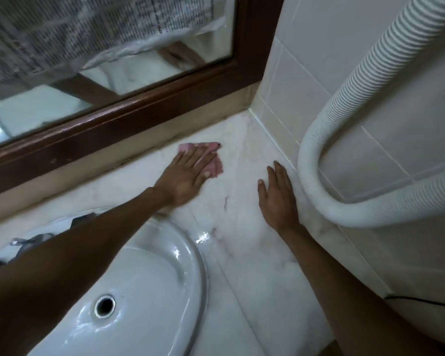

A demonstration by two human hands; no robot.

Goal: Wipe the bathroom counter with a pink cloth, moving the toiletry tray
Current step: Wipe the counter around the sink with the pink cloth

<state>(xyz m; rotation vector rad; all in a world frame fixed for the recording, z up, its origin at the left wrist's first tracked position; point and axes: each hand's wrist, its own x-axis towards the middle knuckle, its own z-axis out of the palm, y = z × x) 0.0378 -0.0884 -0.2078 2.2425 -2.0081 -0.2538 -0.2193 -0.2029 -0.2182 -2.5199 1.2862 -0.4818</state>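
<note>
Straight, slightly spread fingers of the left hand pressed the pink cloth flat on the marble tabletop, near the mirror frame. The right hand lay flat, its fingers together, beside the white hose.

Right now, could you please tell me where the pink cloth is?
Head view: the small pink cloth lies on the white marble counter under the left hand, just before the brown wooden mirror frame.
</note>
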